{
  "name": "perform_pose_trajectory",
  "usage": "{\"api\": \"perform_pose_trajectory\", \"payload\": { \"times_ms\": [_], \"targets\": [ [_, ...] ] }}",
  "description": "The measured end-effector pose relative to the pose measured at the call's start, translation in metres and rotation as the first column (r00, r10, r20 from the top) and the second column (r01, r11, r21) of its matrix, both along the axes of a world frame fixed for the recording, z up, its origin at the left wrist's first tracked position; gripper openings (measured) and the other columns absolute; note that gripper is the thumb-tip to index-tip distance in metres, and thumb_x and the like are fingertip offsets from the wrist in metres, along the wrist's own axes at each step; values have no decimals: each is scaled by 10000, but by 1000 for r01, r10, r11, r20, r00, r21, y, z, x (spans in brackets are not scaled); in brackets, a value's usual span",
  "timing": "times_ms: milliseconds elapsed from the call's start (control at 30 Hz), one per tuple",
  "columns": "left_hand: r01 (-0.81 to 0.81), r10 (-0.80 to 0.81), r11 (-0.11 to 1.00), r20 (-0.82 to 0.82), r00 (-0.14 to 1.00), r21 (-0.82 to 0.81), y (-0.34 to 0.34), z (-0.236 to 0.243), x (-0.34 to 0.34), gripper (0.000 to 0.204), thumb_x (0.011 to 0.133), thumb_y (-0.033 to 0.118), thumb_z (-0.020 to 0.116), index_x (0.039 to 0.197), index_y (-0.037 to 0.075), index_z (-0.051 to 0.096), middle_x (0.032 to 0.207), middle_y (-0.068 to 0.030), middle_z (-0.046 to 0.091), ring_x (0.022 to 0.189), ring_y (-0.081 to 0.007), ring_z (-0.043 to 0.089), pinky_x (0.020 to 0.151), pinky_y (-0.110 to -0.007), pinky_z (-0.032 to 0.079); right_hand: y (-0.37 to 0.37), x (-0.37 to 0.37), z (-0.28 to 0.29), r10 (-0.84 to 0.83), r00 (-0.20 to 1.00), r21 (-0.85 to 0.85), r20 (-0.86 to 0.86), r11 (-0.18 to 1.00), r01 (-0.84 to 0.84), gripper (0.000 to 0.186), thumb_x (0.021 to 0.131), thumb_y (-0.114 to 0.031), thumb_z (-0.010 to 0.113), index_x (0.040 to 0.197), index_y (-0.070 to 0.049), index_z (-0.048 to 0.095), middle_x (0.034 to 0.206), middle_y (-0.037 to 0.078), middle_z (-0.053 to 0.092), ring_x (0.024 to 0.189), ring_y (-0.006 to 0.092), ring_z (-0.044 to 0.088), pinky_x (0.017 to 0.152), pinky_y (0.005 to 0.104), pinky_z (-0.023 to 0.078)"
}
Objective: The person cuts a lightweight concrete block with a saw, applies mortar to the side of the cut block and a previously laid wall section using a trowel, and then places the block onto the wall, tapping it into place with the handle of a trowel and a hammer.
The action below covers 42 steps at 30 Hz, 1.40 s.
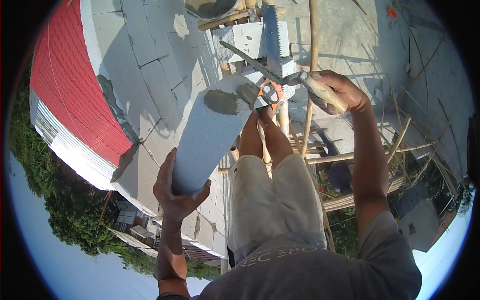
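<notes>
My left hand (180, 197) grips the lower end of a long pale-grey block (205, 145), raised at a slant, with wet grey mortar (221, 102) spread near its upper end. My right hand (334, 92) is closed on the wooden handle of a trowel (324, 92), whose mortar-coated metal part reaches leftward over the block's upper end. Behind the trowel, a handsaw (272, 40) with an orange-and-black handle stands out over pale block pieces (240, 40); the trowel and block partly hide it.
A block wall (150, 60) runs along the left, beside a red corrugated roof (80, 85) and trees (60, 215). Bamboo scaffolding (313, 30) surrounds my legs, with concrete ground and a dark, unclear shape below at right. A bucket (210, 6) sits at the top.
</notes>
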<state>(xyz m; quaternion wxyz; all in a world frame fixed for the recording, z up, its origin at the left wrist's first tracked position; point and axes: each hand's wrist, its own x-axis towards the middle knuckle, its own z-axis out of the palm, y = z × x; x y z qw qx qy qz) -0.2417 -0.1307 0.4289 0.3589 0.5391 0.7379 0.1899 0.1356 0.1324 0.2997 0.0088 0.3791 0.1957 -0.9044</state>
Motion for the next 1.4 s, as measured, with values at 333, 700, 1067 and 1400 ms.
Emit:
{"api": "perform_pose_trajectory", "payload": {
  "times_ms": [333, 700, 1067, 1400],
  "targets": [
    [218, -221, 974, 53, 974, 52, 3, -9, 21, 912, 585, 141, 872, 1424, 69, 522, 1274, -192, 660, 1085, -361, 703, 884, -441, 603, 59, -77, -36, 700, 647, 158, 303, 633, -758, 410, 981, -454, 578, 1103, -92, 726, 662, 41, 624, 479, 103, 524, 415, 246, 391],
    [-87, 90, 995, 49, 995, -57, -23, -32, 46, 913, 619, 232, 888, 1417, 0, 511, 1223, -235, 675, 1043, -379, 717, 831, -438, 614, 91, -160, -140, -277, 864, 533, 421, 846, 11, 409, 915, -422, 677, 1085, -50, 677, 804, 51, 636, 606, 139, 587, 521, 298, 467],
    [-453, 455, 890, 62, 888, -48, -21, -57, 47, 971, 591, 232, 909, 1433, -10, 490, 1254, -236, 649, 1063, -352, 705, 898, -449, 576, 177, -218, -344, -167, 948, 679, 272, 731, -66, 259, 1002, -260, 664, 1149, -48, 649, 986, 51, 654, 799, 127, 634, 683, 250, 576],
    [-704, 705, 701, 264, 658, -116, -7, -39, 42, 970, 639, 79, 871, 1474, -64, 399, 1313, -247, 601, 1172, -323, 648, 1001, -440, 529, 5, -194, -191, -426, 891, 307, 158, 879, 366, 720, 969, -408, 660, 1549, -92, 373, 1363, 100, 587, 1211, 240, 579, 1003, 392, 455]
  ]
}}
